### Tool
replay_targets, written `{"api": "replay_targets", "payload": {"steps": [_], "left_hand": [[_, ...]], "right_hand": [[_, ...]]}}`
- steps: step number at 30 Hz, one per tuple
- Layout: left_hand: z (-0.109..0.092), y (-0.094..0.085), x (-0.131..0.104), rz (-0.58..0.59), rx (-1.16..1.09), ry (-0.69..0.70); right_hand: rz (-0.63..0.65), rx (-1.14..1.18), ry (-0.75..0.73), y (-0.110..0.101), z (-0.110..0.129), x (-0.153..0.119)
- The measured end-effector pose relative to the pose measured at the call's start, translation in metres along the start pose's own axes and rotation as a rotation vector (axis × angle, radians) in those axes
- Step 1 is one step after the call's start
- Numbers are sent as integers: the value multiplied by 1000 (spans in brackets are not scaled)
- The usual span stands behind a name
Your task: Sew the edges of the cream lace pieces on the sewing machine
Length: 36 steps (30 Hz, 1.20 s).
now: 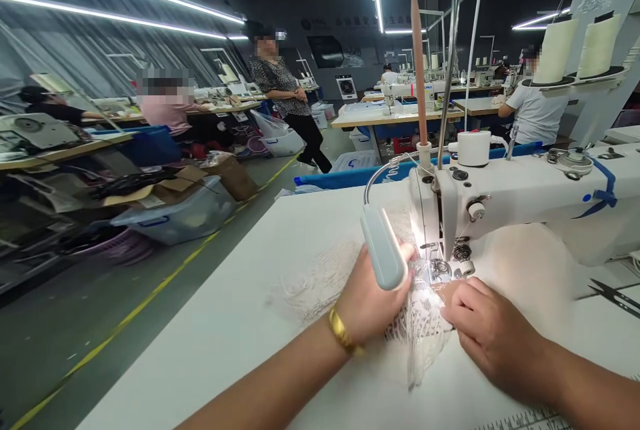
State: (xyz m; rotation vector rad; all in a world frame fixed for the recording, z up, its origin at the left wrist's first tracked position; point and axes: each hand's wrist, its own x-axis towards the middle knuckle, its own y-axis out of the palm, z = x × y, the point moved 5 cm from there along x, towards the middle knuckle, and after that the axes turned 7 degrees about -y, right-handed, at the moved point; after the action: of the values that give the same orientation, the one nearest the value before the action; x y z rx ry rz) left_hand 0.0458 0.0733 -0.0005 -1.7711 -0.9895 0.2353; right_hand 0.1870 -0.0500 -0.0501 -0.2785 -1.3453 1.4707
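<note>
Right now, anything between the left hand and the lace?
Nothing visible: the left hand lies over the lace. The lamp head hides part of that hand from the camera, so contact there can't be confirmed.

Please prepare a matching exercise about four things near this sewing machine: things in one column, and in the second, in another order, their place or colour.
Things:
1. pencil
2. bracelet
3. snips
4. lace

Places or colours:
A. gold-coloured
B. partly between the left hand and right hand
C. point upward, above the sewing machine
D. dark, on the table

Pairs: 1-C; 2-A; 3-D; 4-B
</note>
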Motion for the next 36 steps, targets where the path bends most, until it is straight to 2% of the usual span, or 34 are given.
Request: {"api": "replay_targets", "payload": {"steps": [3, 7, 11, 14, 18, 26, 32, 36], "left_hand": [[-8, 9, -20, 53, 98, 36], [-3, 22, -33, 68, 124, 0], [-1, 22, -33, 26, 102, 45], [-6, 22, -33, -3, 70, 150], [-12, 24, -35, 18, 11, 262], [-11, 27, -39, 45, 90, 247], [-12, 27, -40, -11, 172, 276], [-11, 29, -40, -9, 158, 287]], "right_hand": [[12, -16, -1, 1, 0, -1], [8, -28, -5, 2, 1, -2], [-15, 11, -18, -1, 3, 0], [-40, 33, -54, -2, 4, 1], [-86, 29, -100, -5, 6, 2], [-88, 22, -98, -7, 7, 5], [-100, 31, -98, -5, 6, 4], [-98, 27, -99, -5, 6, 4]]}}
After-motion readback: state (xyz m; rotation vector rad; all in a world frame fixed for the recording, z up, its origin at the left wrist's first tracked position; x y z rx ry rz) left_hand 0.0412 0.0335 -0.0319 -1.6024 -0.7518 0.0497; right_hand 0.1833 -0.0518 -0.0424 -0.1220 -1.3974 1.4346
